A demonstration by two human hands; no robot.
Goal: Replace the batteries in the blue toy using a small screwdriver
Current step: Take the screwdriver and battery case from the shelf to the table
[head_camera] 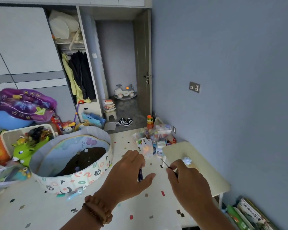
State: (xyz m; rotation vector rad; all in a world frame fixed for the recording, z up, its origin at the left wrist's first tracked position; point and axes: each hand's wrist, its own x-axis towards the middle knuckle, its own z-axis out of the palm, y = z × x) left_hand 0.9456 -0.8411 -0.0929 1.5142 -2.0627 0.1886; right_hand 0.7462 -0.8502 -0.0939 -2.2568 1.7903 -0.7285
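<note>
Speckled floor mat in a child's room, with a blue-grey wall on the right. A strip of open floor runs between the round fabric play pool on the left and the low pale table, which stands against the wall. A pile of bagged toys closes the strip's far end, and books lie by the table's near leg. Both hands hover over this strip.

The left hand is palm down with its fingers curled around a dark blue cylinder, which stands nearly upright between fingers and thumb. The right hand, just beside the table's left edge, pinches a small screwdriver by the handle. The screwdriver's long axis runs diagonally, with the thin shaft pointing away from the person and to the left, and its tip lies over the table's near-left corner.

The blue toy, pale blue and white, sits on the tabletop just beyond the right knuckles. Its facing cannot be told.
</note>
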